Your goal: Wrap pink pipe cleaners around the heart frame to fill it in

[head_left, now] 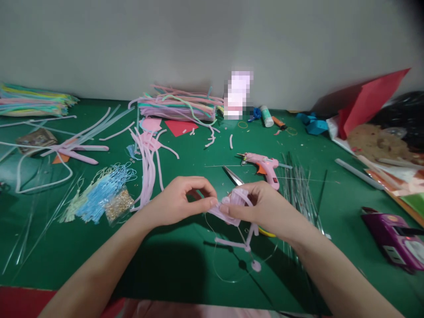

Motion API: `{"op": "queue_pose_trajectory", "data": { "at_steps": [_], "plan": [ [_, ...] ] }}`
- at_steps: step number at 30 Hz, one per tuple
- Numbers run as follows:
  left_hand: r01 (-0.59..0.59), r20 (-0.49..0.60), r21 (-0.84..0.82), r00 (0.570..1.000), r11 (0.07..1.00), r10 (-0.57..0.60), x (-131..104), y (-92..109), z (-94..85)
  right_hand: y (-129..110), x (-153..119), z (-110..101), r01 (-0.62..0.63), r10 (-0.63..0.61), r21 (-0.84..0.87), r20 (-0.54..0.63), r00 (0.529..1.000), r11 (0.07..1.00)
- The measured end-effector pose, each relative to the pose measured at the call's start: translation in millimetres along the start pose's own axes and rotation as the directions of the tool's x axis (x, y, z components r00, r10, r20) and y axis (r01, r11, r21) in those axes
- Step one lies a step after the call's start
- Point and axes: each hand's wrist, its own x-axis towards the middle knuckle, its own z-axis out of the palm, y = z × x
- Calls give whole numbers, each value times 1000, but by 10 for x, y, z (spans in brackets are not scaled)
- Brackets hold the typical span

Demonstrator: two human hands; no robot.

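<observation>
A lilac pipe-cleaner craft piece [239, 196] is held above the table between my two hands. My right hand [265, 205] is closed on it, thumb in front and fingers behind. My left hand [185, 201] pinches its left edge between thumb and index finger; exactly what lies between the fingertips is hidden. Below the piece hang a lilac pipe-cleaner strip [232, 243] and a small round lilac disc [256, 266]. A thin clear thread [228, 281] loops down around them. Scissors [232, 176] lie partly behind my right hand, a bit of yellow handle showing beneath.
Behind my hands lies a pink glue gun [261, 165]. Thin wires [303, 198] spread to the right, near a purple device [394, 238]. Leftward are lilac pipe cleaners [149, 168], blue tassels [102, 190] and a bag of gold beads [119, 204]. Pipe-cleaner bundles [179, 108] line the wall.
</observation>
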Motion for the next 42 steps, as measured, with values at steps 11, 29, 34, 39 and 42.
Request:
{"op": "queue_pose_trajectory", "data": {
  "at_steps": [11, 29, 34, 39, 42],
  "plan": [
    [116, -107, -180, 985, 977, -137, 42, -46, 50, 5, 30, -58, 46, -46, 166, -8, 999, 985],
    [195, -161, -505, 936, 840, -314, 108, -173, 90, 109, 256, -23, 274, -205, 230, -284, 937, 934],
    [109, -243, -525, 931, 844, -272, 137, -246, 173, 177, 320, 23, 290, -224, 140, -357, 907, 947],
    [115, -332, -418, 904, 901, -269, 133, -267, 208, 221, 297, 35, 288, -328, -156, -426, 843, 945],
    [144, -335, -411, 895, 900, -296, 144, -237, 234, 231, 268, 20, 289, -528, -503, -435, 729, 814]
  ]
}}
